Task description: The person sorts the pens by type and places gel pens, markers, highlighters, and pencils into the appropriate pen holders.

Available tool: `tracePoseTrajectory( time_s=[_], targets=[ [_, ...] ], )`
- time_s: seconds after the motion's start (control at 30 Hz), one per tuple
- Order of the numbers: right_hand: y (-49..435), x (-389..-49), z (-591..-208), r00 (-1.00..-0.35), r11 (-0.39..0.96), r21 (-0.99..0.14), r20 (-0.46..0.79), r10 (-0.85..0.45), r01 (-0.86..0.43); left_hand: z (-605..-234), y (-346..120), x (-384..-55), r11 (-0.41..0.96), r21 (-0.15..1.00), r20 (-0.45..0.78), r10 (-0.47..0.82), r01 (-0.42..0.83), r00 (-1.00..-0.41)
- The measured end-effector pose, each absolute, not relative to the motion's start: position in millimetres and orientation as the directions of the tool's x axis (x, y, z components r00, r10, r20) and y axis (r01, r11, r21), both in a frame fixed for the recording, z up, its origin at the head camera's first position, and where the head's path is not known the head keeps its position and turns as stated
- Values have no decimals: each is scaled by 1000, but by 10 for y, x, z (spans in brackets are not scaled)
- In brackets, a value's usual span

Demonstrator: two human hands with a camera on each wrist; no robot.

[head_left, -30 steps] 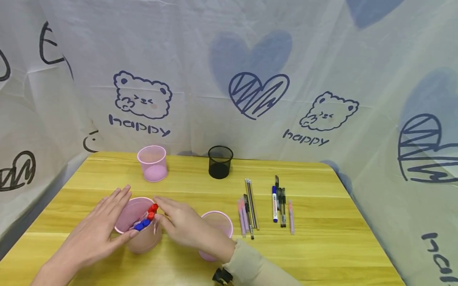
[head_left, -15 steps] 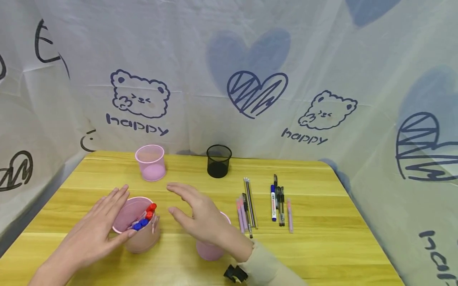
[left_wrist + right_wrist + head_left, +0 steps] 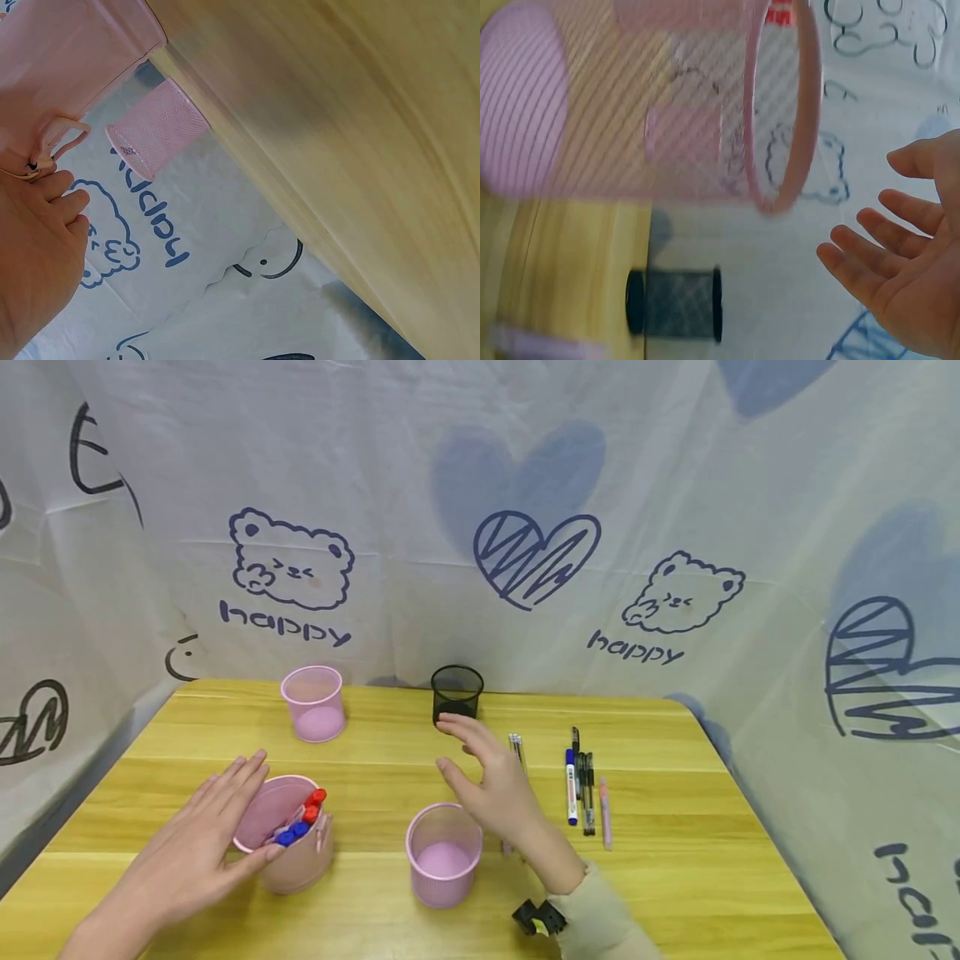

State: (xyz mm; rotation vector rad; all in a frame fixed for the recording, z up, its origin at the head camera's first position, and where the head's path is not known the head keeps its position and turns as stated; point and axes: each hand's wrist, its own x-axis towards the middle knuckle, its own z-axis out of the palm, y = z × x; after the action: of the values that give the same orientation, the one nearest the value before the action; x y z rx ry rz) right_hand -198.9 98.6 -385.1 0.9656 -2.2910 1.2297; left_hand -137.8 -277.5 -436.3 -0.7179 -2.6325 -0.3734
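At the lower left my left hand (image 3: 197, 843) lies along the left rim of a pink bucket (image 3: 296, 872), fingers straight and thumb at the near side. Several markers with red (image 3: 312, 807) and blue caps (image 3: 291, 835) lean inside it. In the left wrist view the fingertips (image 3: 67, 196) are right at the bucket's rim, by a small loop handle (image 3: 67, 136). My right hand (image 3: 498, 785), fingers apart and holding nothing, hovers over the table above the pencils (image 3: 517, 745), partly hiding them. A pink mesh pen cup (image 3: 444, 889) stands just left of it.
Another pink mesh cup (image 3: 315, 718) and a black mesh cup (image 3: 456, 693) stand at the table's back edge. To the right lie a blue-capped marker (image 3: 572, 789), several black pens (image 3: 588, 793) and a pink-purple pen (image 3: 606, 814). A printed cloth (image 3: 405, 610) hangs behind.
My right hand has left the bucket's right side and moved right, past the near pink cup, to above the pencils. My left hand has stayed at the bucket.
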Motion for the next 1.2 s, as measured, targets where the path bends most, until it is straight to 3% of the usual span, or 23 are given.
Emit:
tracePoseTrajectory(
  time_s=[0.23,0.6,0.93,1.2],
  targets=[
    [1326,-2123,-3927,-758,463,-607,582,-293,-646,-4380,-2775,-1362,836,147,432,427,529,-795],
    [1856,-2371,-4151,-874,602,-660,464,-145,-450,-4382,-2773,-1357,835,148,439,425,531,-791],
    [2282,-2551,-4366,-945,705,-646,308,-108,-291,-4385,-2768,-1364,832,142,443,431,536,-786],
    [2564,-2704,-4491,-962,761,-594,224,-154,-260,-4373,-2771,-1372,834,148,435,428,532,-792]
  ],
)
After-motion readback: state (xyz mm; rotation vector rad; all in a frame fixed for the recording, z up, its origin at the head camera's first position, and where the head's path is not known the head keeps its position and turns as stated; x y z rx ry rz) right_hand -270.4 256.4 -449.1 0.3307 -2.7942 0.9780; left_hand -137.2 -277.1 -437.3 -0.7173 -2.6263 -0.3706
